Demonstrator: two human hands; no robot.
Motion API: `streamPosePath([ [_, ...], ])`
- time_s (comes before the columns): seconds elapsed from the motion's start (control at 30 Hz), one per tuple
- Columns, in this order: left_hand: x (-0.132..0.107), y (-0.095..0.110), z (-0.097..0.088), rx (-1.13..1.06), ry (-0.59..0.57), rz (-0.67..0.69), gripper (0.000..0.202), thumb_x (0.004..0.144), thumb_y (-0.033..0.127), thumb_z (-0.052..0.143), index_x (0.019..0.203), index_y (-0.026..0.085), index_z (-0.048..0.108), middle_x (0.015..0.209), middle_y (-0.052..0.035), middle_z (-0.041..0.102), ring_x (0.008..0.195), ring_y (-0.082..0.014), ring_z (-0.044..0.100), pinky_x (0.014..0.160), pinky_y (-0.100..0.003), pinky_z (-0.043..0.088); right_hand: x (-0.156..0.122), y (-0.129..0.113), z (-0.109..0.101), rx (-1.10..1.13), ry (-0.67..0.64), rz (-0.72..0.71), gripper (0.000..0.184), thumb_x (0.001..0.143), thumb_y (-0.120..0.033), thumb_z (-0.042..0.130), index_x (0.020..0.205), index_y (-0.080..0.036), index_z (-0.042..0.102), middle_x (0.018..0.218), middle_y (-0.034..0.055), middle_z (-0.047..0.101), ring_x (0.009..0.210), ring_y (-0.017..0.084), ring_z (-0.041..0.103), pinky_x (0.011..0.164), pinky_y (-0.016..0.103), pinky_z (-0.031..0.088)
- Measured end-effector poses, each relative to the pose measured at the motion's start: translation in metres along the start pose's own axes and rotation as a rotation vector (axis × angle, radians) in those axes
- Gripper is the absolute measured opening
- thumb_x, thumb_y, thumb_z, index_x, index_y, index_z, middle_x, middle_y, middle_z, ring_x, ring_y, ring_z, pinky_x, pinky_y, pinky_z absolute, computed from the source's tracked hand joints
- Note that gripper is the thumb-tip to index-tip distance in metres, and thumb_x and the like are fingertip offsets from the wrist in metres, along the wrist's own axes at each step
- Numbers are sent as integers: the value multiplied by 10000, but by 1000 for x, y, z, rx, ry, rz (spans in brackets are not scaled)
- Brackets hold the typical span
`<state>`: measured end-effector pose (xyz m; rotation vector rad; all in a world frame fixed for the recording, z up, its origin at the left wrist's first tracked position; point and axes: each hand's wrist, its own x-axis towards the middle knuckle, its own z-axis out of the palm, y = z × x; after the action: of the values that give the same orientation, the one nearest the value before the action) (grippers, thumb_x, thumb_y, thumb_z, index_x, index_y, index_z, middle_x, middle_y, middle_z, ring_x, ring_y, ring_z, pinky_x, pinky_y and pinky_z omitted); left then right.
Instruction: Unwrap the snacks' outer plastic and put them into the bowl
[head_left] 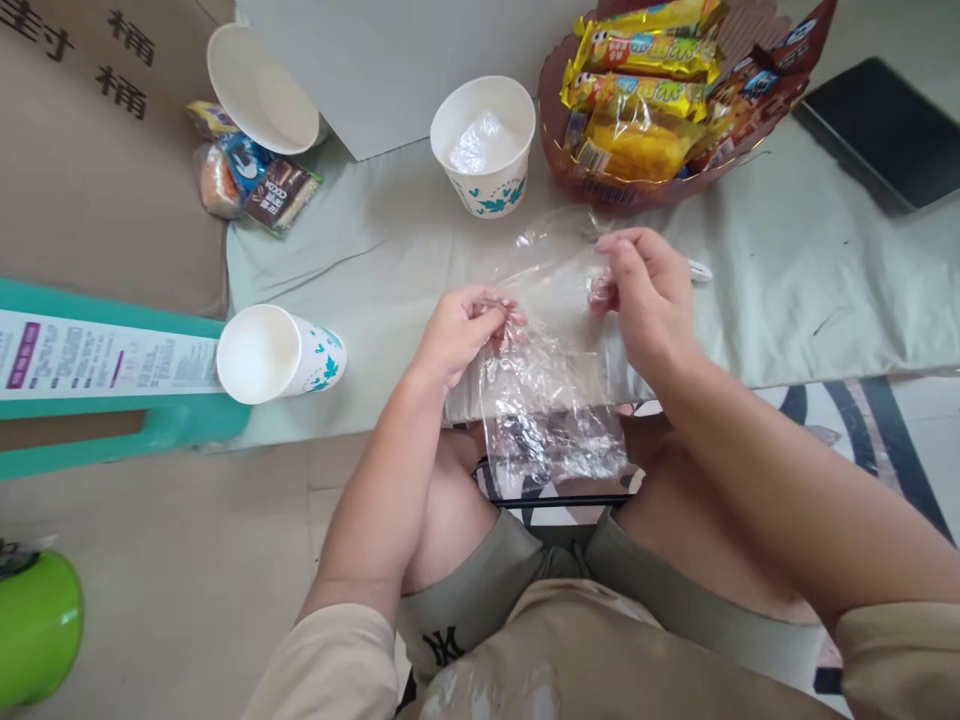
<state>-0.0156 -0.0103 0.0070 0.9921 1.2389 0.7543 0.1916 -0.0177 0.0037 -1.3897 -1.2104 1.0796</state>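
Beige cloth shirt [615, 655] sits nearest; beyond, crinkled clear plastic film [551, 400] overhangs the pale-green cloth's [787, 300] edge, pinched by left hand [461, 332] and right hand [654, 295] fingertips. Spreading seems underway; next calls for gentle tension. Farther stands a white leaf-printed paper cup [487, 194].

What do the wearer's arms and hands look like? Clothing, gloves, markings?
Bare human hands, left hand and right hand, five-fingered, with no gloves and no rings, watch or bracelet visible. The forearms are uncovered, with no cables or markings visible. The plain beige sleeves are loose and short, ending around the elbows.
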Motion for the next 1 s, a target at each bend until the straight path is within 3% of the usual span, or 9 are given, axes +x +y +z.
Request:
streamPosePath([
  [0.13,3,0,-6,-35,28,166,199,790,306,770,925,208,663,874,-28,767,623,-128,715,525,-223,541,1,4,-1,71,-243,79,377,745,-571,771,921,-264,639,896,47,740,790,210,707,654,341,574],
  [0.23,0,3,-9,-27,-39,179,423,735,329,829,1100,217,648,934,-34,777,725,-160,754,633,-259,598,-1,0,0,-78,-333,90,244,748,-438,791,803,-240,660,789,36,731,687,193,692,652,341,562],
  [0.37,-1,2,-10,130,-177,14,362,796,315,778,1105,169,660,744,-28,750,592,-152,713,517,-224,526,-2,-1,-3,-183,-285,67,253,876,-420,665,710,-233,629,588,16,641,542,172,631,580,323,517],
  [0.5,6,-3,-11,36,-59,80,307,835,348,738,1096,212,652,647,24,695,449,-114,619,416,-195,437,0,6,-8,-108,-315,12,268,915,-452,608,750,-241,630,650,25,674,512,162,604,540,325,502],
  [0.6,9,-1,-12,-101,-1,110,237,829,348,751,1010,231,653,629,49,640,455,-109,608,430,-202,464,1,6,-11,3,-245,-165,120,872,-378,650,873,-260,674,933,51,731,703,186,677,622,349,549],
  [0.67,10,2,-13,-167,0,106,168,815,311,757,901,218,647,636,42,627,500,-118,628,461,-221,505,1,5,-12,12,-161,-282,54,836,-297,660,808,-256,680,1052,60,712,950,233,695,728,380,568],
  [0.77,10,5,-15,-210,-9,132,103,795,246,718,753,192,641,662,20,645,577,-124,654,514,-231,534,4,8,-13,57,-48,-268,92,817,-228,611,736,-239,654,1112,62,683,1090,263,665,724,376,561],
  [0.87,12,4,-17,-182,13,233,186,811,275,640,664,171,684,677,-19,679,651,-129,669,592,-238,543,10,17,-12,185,-32,-85,151,870,-279,566,981,-275,669,1227,57,661,943,209,694,650,335,552],
  [1.0,16,-4,-17,-37,37,347,302,828,378,660,620,161,690,696,-49,705,733,-150,694,701,-260,547,10,22,-7,295,-148,89,428,926,-453,593,1327,-333,504,1223,72,673,818,179,703,653,339,571],
])
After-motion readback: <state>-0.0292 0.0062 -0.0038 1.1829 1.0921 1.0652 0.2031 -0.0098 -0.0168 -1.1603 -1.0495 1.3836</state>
